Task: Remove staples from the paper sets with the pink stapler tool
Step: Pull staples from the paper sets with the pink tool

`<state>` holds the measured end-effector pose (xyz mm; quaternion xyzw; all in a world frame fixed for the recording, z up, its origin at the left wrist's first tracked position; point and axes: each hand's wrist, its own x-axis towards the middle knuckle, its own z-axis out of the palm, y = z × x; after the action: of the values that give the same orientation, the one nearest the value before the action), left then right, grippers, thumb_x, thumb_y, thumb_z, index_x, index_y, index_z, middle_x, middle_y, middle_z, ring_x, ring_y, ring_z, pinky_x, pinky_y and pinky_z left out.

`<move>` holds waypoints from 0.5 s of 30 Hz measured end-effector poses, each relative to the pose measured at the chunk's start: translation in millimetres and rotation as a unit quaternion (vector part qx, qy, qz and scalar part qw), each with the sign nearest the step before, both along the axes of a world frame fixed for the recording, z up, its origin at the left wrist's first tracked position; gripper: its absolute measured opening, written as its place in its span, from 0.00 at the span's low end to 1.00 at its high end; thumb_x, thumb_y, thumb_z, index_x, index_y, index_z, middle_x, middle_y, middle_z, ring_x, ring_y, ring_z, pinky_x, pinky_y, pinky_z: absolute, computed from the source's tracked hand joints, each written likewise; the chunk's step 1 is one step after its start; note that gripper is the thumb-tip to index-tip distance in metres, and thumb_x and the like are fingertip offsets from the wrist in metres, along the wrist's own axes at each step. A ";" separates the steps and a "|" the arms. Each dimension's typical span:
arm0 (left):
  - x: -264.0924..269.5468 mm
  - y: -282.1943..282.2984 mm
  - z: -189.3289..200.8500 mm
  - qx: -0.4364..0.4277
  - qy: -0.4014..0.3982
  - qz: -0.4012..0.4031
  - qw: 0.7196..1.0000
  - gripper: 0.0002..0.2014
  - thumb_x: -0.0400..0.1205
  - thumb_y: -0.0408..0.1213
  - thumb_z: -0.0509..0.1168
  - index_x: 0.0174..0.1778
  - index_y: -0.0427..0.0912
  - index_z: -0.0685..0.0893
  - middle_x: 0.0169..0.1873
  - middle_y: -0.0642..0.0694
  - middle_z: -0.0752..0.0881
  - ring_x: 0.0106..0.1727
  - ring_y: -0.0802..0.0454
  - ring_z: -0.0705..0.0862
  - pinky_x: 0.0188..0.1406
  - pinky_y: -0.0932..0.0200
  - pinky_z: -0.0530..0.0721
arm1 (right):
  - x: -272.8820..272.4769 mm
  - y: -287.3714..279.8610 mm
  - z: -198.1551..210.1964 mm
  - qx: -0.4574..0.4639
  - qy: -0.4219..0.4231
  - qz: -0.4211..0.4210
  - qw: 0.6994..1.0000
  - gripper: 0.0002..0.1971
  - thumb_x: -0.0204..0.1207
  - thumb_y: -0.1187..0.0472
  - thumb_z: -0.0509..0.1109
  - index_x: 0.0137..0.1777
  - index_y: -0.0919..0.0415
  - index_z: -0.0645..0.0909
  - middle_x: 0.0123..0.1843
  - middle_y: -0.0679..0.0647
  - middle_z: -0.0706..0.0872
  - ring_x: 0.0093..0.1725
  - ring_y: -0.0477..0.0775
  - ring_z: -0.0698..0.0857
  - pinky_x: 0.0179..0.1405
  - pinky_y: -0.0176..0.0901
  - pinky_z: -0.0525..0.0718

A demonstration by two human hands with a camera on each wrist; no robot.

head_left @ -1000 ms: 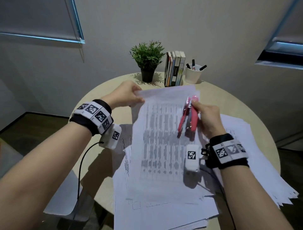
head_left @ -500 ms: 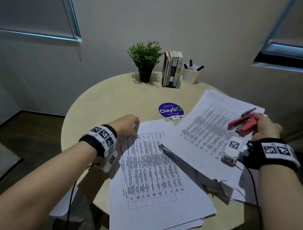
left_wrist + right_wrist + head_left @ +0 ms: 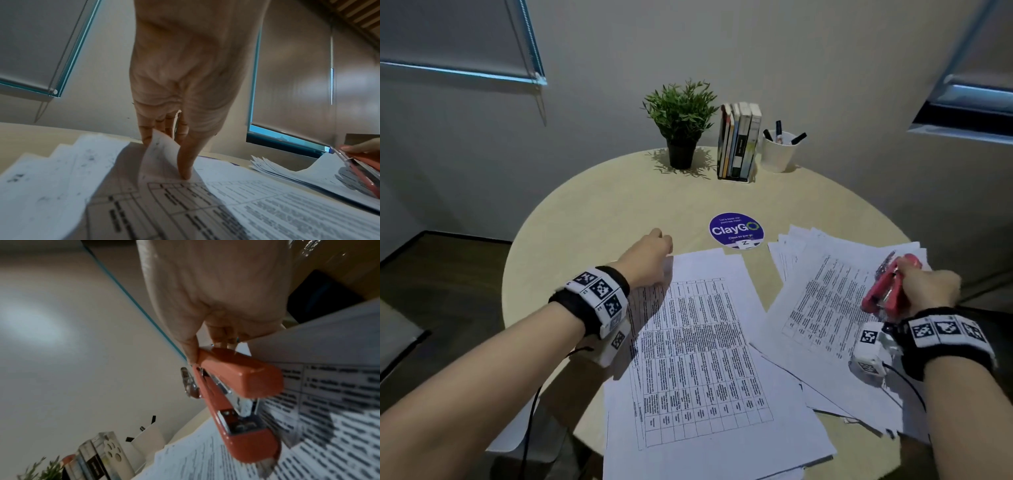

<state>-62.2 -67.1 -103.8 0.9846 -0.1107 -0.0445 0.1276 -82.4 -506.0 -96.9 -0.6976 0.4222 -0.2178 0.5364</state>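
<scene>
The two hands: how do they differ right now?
The left hand sits at the front paper set's top-left corner, fingers lifting that corner. The right hand grips the pink stapler over the right-side paper pile. Both wear marker-tagged wristbands.

Head view downward over table; wrist views close along hands.

Room dim overall, cool grey cast. Potted green plant throws soft spiky shadow onto round beige table, so light comes from above/front. Head view sharp in centre, wide-angle bending at edges. Right wrist view motion-blurred; pink stapler smeared, w/ pale glare patch on wall. Left wrist view: near printed paper sheets out of focus.
</scene>
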 end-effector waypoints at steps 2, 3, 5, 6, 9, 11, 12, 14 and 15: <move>-0.2 1.3 2.4 -0.008 0.000 0.021 1.000 0.16 0.77 0.32 0.68 0.60 0.34 0.79 0.58 0.39 0.75 0.51 0.39 0.81 0.51 0.48 0.82 | -1.1 7.7 7.0 -0.013 -0.005 0.021 1.000 0.20 0.62 0.49 0.79 0.40 0.68 0.85 0.40 0.61 0.87 0.41 0.59 0.87 0.50 0.58 0.87; -0.5 1.8 3.7 -0.017 0.000 0.028 0.999 0.15 0.77 0.33 0.68 0.59 0.33 0.79 0.57 0.38 0.75 0.51 0.38 0.82 0.51 0.47 0.83 | -0.9 10.1 8.8 -0.020 -0.006 0.032 0.999 0.17 0.64 0.50 0.79 0.35 0.66 0.83 0.36 0.60 0.85 0.38 0.58 0.86 0.47 0.58 0.87; -2.9 1.9 7.2 -0.023 -0.004 0.036 0.999 0.14 0.78 0.35 0.67 0.58 0.32 0.80 0.56 0.38 0.76 0.50 0.37 0.82 0.49 0.48 0.83 | -3.0 21.9 18.6 -0.021 -0.015 0.046 0.999 0.17 0.68 0.51 0.78 0.29 0.62 0.79 0.30 0.59 0.82 0.34 0.57 0.83 0.44 0.56 0.86; -4.6 1.9 9.4 -0.018 -0.002 0.041 0.999 0.13 0.77 0.33 0.67 0.56 0.32 0.81 0.54 0.38 0.78 0.49 0.38 0.82 0.47 0.50 0.82 | -2.8 25.7 22.3 -0.037 -0.016 0.053 0.998 0.17 0.71 0.52 0.77 0.28 0.62 0.78 0.30 0.59 0.81 0.34 0.57 0.82 0.43 0.52 0.84; -10.8 1.2 15.6 0.001 0.010 0.039 0.999 0.07 0.72 0.27 0.66 0.45 0.33 0.86 0.40 0.40 0.83 0.41 0.40 0.82 0.35 0.57 0.77 | -2.0 35.5 31.6 -0.086 -0.030 0.077 0.993 0.18 0.75 0.54 0.74 0.28 0.61 0.76 0.36 0.62 0.82 0.38 0.57 0.81 0.43 0.45 0.76; -12.8 2.1 15.2 -0.010 0.024 0.022 0.999 0.06 0.70 0.27 0.67 0.40 0.34 0.88 0.35 0.42 0.84 0.39 0.43 0.82 0.32 0.57 0.77 | -1.9 44.9 36.9 -0.107 -0.035 0.097 0.989 0.18 0.77 0.53 0.74 0.29 0.61 0.77 0.38 0.62 0.83 0.39 0.57 0.81 0.43 0.44 0.76; -13.3 2.6 14.6 -0.024 0.035 0.007 0.999 0.05 0.70 0.27 0.69 0.40 0.35 0.88 0.35 0.43 0.85 0.39 0.46 0.82 0.34 0.58 0.78 | -2.7 51.8 40.1 -0.113 -0.037 0.112 0.987 0.18 0.78 0.53 0.73 0.30 0.62 0.78 0.38 0.62 0.83 0.38 0.58 0.82 0.41 0.43 0.76; -14.8 2.2 14.8 -0.064 0.059 -0.012 0.996 0.04 0.70 0.29 0.73 0.40 0.36 0.88 0.35 0.47 0.84 0.38 0.51 0.80 0.37 0.60 0.79 | -4.9 66.0 45.0 -0.104 -0.043 0.152 0.982 0.14 0.79 0.54 0.72 0.38 0.65 0.83 0.35 0.60 0.83 0.34 0.56 0.82 0.33 0.40 0.75; -15.2 2.3 15.8 -0.086 0.064 -0.013 0.994 0.03 0.70 0.29 0.74 0.38 0.38 0.86 0.32 0.49 0.82 0.35 0.53 0.78 0.34 0.63 0.77 | -6.1 74.1 46.5 -0.094 -0.046 0.182 0.978 0.13 0.80 0.55 0.71 0.42 0.66 0.84 0.35 0.58 0.84 0.33 0.53 0.82 0.29 0.39 0.75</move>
<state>-77.4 -64.7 -88.0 0.9638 -0.1183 -0.0992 0.2176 -88.4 -431.9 -50.4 -0.7992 0.2409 -0.1873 0.5178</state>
